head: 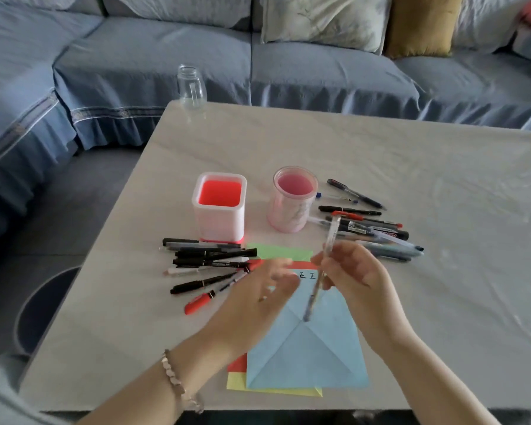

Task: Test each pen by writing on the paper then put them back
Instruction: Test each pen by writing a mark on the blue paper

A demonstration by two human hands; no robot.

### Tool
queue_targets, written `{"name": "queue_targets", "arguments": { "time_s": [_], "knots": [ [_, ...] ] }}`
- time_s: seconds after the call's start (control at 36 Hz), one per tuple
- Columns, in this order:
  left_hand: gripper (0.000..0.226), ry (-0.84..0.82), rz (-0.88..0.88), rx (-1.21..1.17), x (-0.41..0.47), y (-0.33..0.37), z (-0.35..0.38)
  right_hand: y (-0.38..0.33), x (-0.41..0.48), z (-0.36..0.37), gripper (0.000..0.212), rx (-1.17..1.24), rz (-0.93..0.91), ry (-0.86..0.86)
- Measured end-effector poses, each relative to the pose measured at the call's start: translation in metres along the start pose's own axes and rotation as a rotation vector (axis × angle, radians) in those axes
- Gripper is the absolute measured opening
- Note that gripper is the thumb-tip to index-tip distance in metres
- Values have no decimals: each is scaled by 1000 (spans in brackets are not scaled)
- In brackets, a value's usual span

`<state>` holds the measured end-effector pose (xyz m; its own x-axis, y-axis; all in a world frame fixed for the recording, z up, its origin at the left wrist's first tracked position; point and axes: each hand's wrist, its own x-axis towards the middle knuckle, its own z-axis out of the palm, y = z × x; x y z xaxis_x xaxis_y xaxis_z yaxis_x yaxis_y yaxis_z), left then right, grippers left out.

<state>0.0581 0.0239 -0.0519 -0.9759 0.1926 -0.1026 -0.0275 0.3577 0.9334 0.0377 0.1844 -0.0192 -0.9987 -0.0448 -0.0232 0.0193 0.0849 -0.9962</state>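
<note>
While your right hand [354, 273] pinches a clear pen [322, 271] near mid-barrel between thumb and fingers, the pen stands steeply, tip down over the blue paper [307, 348], cap end tilted away toward the round pink cup [292, 199]. Whether the tip touches the sheet is unclear. Your left hand [258, 299] hovers just beside it, palm down, fingers loosely spread and blurred, gripping nothing. Two written characters show at the paper's far edge. Pens lie in two loose piles: one [209, 265] left of the paper below the square holder [219, 207], one [368, 223] right of the cup.
</note>
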Motion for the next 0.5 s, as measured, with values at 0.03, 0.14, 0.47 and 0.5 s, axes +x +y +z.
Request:
{"name": "queue_targets", "arguments": {
  "time_s": [0.03,0.14,0.47,0.5],
  "knots": [
    [41,-66,1,-24,-1,3,4,-5,-4,4,14,85,14,15],
    [22,-93,35,-81,-3,8,14,-8,-11,11,11,280,120,95],
    [27,-101,95,288,-14,-30,14,33,-15,31,29,-115,360,-138],
    [26,-112,87,327,-14,-33,14,36,-16,31,27,-73,358,-124]
  ]
}}
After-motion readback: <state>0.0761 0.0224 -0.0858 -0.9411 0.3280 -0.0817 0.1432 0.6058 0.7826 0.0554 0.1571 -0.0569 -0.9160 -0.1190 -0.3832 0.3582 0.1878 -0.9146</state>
